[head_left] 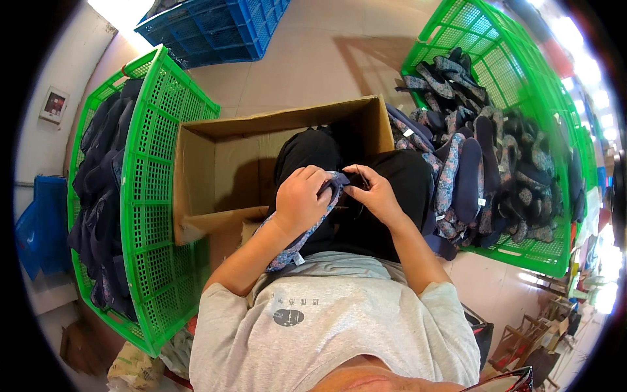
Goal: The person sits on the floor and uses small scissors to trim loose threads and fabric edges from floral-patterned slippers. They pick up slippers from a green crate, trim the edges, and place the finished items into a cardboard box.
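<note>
Above my lap, my left hand (302, 197) is closed around a fabric slipper (285, 253) with a blue-and-pink floral pattern and a small white tag. The slipper slants from my waist up to the fingers, its navy edge showing at the upper end. Right beside that end, my right hand (377, 198) has thumb and forefinger brought together in a pinch. A thin dark strand seems to be at those fingertips, too small to make out against my black trousers (408, 179).
An open cardboard box (277, 111) lies around my knees. To the left stands a green crate (145, 196) of dark slippers (98, 189); to the right, another green crate (516, 258) holds heaped floral and navy slippers (467, 179). A blue crate (219, 32) stands beyond the box.
</note>
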A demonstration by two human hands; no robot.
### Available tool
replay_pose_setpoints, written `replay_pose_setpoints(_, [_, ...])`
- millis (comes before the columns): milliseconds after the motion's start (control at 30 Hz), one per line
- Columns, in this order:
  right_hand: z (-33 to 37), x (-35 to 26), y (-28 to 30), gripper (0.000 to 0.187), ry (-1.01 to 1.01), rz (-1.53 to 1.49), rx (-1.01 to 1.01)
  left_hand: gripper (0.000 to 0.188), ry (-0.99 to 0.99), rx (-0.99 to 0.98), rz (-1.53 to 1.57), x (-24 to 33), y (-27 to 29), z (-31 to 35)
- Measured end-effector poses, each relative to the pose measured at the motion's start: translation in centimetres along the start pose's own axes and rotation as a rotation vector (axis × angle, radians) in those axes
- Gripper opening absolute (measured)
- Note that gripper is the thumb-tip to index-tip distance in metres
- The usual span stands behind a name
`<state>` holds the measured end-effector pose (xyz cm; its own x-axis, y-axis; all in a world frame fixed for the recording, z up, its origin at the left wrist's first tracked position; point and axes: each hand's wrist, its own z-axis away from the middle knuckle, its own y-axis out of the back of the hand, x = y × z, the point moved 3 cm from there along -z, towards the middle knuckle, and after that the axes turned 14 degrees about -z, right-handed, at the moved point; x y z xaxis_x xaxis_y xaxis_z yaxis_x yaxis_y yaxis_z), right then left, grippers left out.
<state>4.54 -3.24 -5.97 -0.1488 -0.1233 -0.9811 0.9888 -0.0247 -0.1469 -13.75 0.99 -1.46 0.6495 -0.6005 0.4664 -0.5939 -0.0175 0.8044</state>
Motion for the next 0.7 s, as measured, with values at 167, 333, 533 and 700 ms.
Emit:
replay_pose_setpoints(167, [-0.5, 1.2, 0.6, 0.012, 0.07, -0.002, 0.199, 0.03, -0.135, -0.223, 0.178, -1.8, -0.9, -1.5])
replay_pose_setpoints(333, [-0.6, 0.1, 0.4, 0.009, 0.249, -0.063, 0.286, 0.035, -0.023, -0.55, 0.448, -2.9, -2.5, -2.8])
replay_pose_setpoints(533, [-0.6, 0.2, 0.4, 0.007, 0.247, -0.169, 0.293, 0.026, 0.065, -0.883, 0.855, -3.4, -2.9, -4.0])
replay_pose_setpoints(700, [-0.7, 1.0, 1.0, 0.008, 0.1, -0.038, 0.245, 0.019, 0.195, -1.029, 0.869, -4.0, -3.7, -5.4])
